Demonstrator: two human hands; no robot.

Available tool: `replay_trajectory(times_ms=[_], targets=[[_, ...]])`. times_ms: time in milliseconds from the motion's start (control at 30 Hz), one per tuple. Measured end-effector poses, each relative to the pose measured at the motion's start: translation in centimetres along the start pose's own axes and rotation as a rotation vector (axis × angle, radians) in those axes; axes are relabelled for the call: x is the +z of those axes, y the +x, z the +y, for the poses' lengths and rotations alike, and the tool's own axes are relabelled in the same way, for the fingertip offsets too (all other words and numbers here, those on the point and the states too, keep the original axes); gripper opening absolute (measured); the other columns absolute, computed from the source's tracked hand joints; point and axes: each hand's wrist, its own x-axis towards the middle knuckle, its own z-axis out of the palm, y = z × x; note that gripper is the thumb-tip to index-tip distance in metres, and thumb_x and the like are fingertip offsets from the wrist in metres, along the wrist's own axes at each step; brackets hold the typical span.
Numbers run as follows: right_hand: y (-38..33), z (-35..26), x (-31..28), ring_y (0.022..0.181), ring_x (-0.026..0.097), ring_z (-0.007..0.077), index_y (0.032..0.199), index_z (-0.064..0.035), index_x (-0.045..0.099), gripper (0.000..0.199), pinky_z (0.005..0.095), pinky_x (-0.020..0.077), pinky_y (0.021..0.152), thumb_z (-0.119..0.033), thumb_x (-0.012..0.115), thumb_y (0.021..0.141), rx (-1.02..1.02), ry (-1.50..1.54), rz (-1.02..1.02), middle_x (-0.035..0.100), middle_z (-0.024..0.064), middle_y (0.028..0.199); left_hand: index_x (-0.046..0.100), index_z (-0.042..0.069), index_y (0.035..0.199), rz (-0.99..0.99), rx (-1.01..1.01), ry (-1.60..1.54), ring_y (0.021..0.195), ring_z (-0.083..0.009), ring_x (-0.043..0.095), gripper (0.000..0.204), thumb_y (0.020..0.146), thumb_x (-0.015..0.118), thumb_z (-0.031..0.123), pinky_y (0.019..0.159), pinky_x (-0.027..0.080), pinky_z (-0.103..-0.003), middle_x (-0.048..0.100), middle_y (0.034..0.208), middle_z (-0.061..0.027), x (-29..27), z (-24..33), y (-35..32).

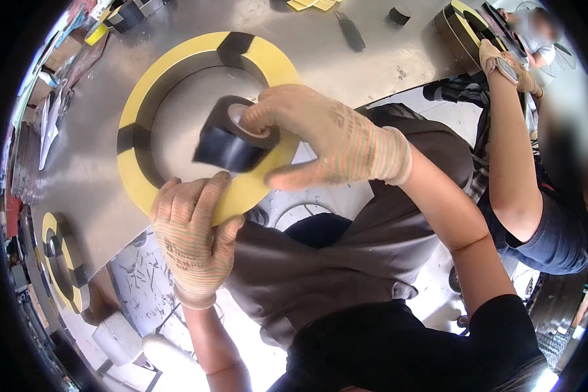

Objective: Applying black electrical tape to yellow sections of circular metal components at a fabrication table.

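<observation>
A large ring (142, 85) with a flat yellow face and grey inner wall lies on the metal table, its near side reaching past the table's edge. Black bands cross its face at the top and on the left. My gloved left hand (193, 235) grips the ring's near rim, fingertips over the face and thumb at the outer edge. In my gloved right hand (330, 140) is a roll of black tape (225, 144), fingers hooked into its core and thumb apart below. The roll is above the ring's near part, slightly blurred. Whether loose tape touches the ring is hidden.
Metal table (372, 62) holds a dark cutter-like tool (351, 31), a small black roll (400, 15) and yellow pieces (312, 4). A smaller yellow-and-black ring (62, 261) stands at left. On the right, a co-worker's gloved hands (503, 65) hold another ring (460, 36).
</observation>
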Motion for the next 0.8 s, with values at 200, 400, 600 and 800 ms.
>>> replay_trajectory(times_ms=[200, 400, 600, 800], targets=[[-0.9, -1.3, 0.6, 0.107, 0.059, 0.0303, 0.124, -0.01, 0.06, 0.063, 0.0408, 0.0393, 0.106, -0.027, 0.082, 0.067, 0.079, -0.035, -0.002, 0.063, 0.0098, 0.11, 0.067, 0.009, 0.118, -0.024, 0.058, -0.015, 0.107, -0.0309, 0.057, 0.049, 0.092, 0.061, 0.05, 0.107, 0.039, -0.052, 0.061, 0.111, -0.0084, -0.2, -0.6, -0.3], [-1.0, -1.6, 1.2, 0.112, 0.058, 0.0307, 0.122, -0.0104, 0.062, 0.06, 0.0423, 0.038, 0.108, -0.028, 0.082, 0.068, 0.048, -0.083, 0.032, 0.066, 0.0104, 0.11, 0.068, 0.008, 0.116, -0.022, 0.019, -0.015, 0.108, -0.0318, 0.058, 0.047, 0.087, 0.069, 0.044, 0.108, 0.038, -0.052, 0.063, 0.11, -0.0094, -0.5, -0.4, -0.3], [-1.5, -1.6, 0.9, 0.116, 0.057, 0.0336, 0.123, -0.0108, 0.062, 0.06, 0.0446, 0.0391, 0.108, -0.034, 0.082, 0.072, 0.055, -0.096, 0.027, 0.066, 0.0106, 0.113, 0.065, 0.005, 0.119, -0.067, -0.016, -0.149, 0.109, -0.0343, 0.059, 0.053, 0.077, 0.078, 0.034, 0.112, 0.037, -0.054, 0.064, 0.111, -0.0111, -1.3, 1.5, 0.6], [-1.4, -4.1, 0.3, 0.109, 0.059, 0.0328, 0.121, -0.0115, 0.064, 0.055, 0.0429, 0.0435, 0.098, -0.037, 0.08, 0.075, -0.024, -0.076, 0.166, 0.065, 0.0116, 0.108, 0.052, 0.009, 0.145, 0.433, -0.246, -0.58, 0.125, -0.0311, 0.056, 0.097, 0.069, 0.083, 0.062, 0.115, 0.036, -0.052, 0.058, 0.135, -0.0134, -0.3, 1.6, -0.2]])
